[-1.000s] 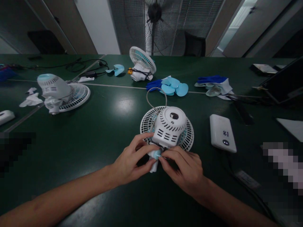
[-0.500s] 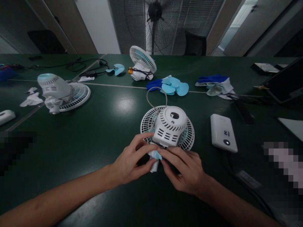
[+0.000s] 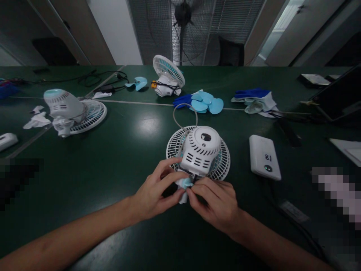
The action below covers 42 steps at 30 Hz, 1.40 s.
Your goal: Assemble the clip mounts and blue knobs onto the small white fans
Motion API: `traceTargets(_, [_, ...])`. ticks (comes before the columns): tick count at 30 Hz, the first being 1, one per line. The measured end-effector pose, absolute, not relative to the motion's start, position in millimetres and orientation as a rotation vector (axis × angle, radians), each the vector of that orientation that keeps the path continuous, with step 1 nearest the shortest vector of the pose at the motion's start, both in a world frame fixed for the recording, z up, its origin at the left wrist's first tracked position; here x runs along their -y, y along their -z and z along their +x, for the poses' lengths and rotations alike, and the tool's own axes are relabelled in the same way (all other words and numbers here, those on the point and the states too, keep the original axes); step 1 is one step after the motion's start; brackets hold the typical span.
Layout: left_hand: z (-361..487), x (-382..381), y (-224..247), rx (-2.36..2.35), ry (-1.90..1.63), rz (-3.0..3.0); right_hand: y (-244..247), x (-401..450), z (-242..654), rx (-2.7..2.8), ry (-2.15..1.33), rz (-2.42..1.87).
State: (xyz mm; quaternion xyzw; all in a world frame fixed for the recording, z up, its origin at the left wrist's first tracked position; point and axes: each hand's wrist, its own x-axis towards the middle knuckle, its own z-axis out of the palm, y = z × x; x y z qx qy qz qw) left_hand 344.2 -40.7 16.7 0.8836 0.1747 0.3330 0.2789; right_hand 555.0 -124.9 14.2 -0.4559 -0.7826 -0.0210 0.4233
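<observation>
A white fan [image 3: 200,145] lies face down on its round grille [image 3: 224,162], with the motor housing upward. A light-blue wing knob [image 3: 186,183] sits on the white joint [image 3: 183,198] at the fan's near end. My left hand [image 3: 153,190] is closed around that joint, thumb below and fingers above, one fingertip against the housing. With thumb and forefinger, my right hand [image 3: 216,201] pinches the right tip of the knob. My fingers hide part of the joint. A thin grey cable [image 3: 174,117] loops behind the housing.
Beyond lie a blue fan blade [image 3: 207,102], a smaller blade [image 3: 137,83] and blue-and-white gloves [image 3: 255,98]. Two more fans, one at left [image 3: 67,107] and one at back [image 3: 169,77], rest on the green table [image 3: 126,150]. A white power bank [image 3: 264,156] is at right.
My right thumb and fingers have shifted slightly on the blue knob, whose wing now points more to the right. My left hand keeps its hold, and the whole view has moved a little.
</observation>
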Motion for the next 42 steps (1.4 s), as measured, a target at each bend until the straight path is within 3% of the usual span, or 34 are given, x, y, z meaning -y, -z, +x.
traceTargets(17, [346, 40, -19, -0.440, -0.928, 2.359, -15, 127, 548, 1.869, -0.072, -1.254])
traceTargets(42, [344, 39, -15, -0.419, -0.888, 2.364, -9, 124, 568, 1.996, 0.128, -1.143])
